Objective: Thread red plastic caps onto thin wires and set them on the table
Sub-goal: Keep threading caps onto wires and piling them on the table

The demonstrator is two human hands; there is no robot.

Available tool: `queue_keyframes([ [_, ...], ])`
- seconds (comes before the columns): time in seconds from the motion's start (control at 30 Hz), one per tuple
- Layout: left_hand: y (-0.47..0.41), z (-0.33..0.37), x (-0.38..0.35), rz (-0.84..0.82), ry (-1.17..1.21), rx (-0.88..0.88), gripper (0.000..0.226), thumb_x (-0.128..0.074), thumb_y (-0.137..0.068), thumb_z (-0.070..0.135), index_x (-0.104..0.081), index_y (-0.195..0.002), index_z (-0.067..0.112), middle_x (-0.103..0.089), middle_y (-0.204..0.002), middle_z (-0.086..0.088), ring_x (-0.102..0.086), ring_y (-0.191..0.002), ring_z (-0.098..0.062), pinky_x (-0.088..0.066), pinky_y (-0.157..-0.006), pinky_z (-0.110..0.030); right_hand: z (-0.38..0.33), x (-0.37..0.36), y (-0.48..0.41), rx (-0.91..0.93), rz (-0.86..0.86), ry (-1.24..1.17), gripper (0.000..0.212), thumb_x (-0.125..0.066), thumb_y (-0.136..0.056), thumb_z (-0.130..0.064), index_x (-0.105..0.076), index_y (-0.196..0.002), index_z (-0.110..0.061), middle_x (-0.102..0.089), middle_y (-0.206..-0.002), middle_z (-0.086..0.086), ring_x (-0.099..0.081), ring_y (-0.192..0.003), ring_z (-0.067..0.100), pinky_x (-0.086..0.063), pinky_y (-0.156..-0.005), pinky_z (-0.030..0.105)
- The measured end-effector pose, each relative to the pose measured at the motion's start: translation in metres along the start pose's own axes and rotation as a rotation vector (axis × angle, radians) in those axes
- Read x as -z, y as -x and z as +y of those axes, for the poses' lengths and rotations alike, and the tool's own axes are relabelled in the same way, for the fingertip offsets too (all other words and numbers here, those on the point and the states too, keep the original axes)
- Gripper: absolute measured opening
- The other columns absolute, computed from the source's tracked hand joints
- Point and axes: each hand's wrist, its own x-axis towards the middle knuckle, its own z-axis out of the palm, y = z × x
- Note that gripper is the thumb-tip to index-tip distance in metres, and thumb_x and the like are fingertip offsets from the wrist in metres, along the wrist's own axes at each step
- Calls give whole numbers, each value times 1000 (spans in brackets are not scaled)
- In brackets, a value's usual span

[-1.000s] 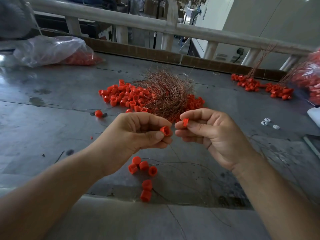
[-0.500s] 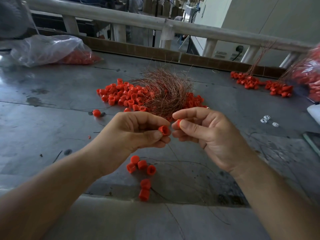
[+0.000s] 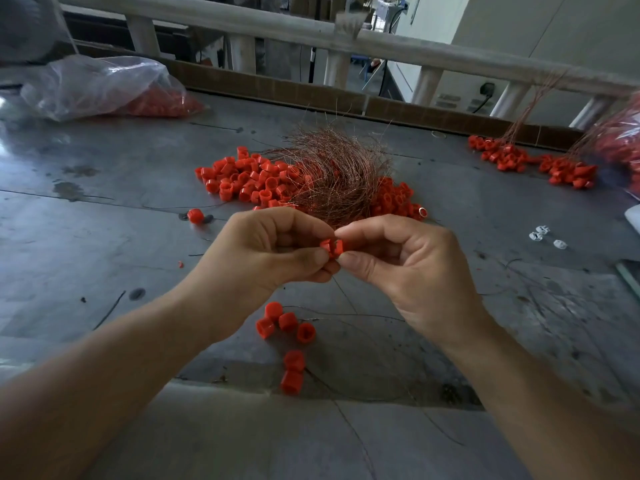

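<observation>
While left hand [image 3: 263,261] and right hand [image 3: 415,271] pinch caps [image 3: 331,247], wire tangle [image 3: 332,174] overlies loose pile [image 3: 242,181]

I was in a workshop, a small assembly floor by the look of it. My bench was a scuffed, stained grey table [image 3: 104,244] edged at the back with cardboard [image 3: 277,91]. Bulk stock lay loose on it: a heap of red caps [image 3: 249,181], a tangle of copper wire [image 3: 332,174], a clear bag [image 3: 100,86] stuffed with more caps, and wired bunches [image 3: 502,157] to my right. Past a pale rail [image 3: 277,27] was a wall socket [image 3: 488,87].
</observation>
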Motion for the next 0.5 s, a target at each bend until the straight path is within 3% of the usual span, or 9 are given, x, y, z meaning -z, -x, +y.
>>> queue_keyframes([
  [0.23, 0, -1, -2, 16, -54, -19, 22, -63, -57, 9, -66, -78, 12, -72, -68, -6, -69, -62, -14, -52, -58, -15, 0, -2, 2, 25, 21, 75, 24, -72, -71, -7, -66, -86, -24, -69, -83, -8, -67, -76, 6, -53, -71, 18],
  [0.5, 1, -4, -1, 11, -109, -21, 21, -63, -57, 11, -68, -77, 17, -72, -69, -4, -70, -63, -15, -53, -59, -16, -2, -3, 3, 80, 20, 154, 28, -74, -70, -5, -64, -82, -28, -66, -77, -15, -66, -71, 0, -50, -66, 11],
])
